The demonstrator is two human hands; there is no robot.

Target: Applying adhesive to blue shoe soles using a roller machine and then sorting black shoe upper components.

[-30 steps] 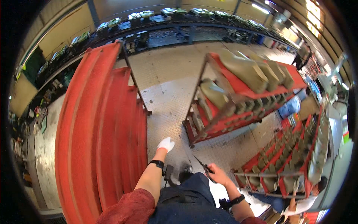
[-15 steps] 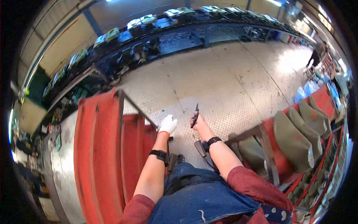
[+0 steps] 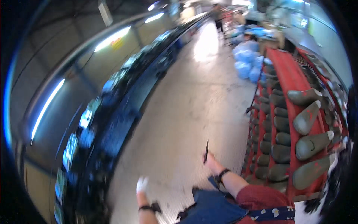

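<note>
Black tool at 5 o'clock in the view (12 = upper edge): slim, roughly upright, tip toward 12, over the pale floor. Exact kind blurred, cannot tell. Right hand bare, closed around the tool's lower end; dark strap at the wrist. Left hand at 7 o'clock, white-gloved, apart from the right; motion blur, cannot tell whether fingers are spread or curled. Dark band at that wrist. Blue apron at 5 to 6 o'clock, dark red sleeve at 4 to 5.

Rack at 3 o'clock, red shelves sloping. Grey-green forms, foot-shaped, lie on it in rows; larger ones on the upper shelf, some with red marks. Blue bags at 1 to 2 o'clock, beside the rack's far end. Person at 1 o'clock, standing well off. Machine line, blurred, runs from 8 toward 12. Lit tubes between 9 and 12.
</note>
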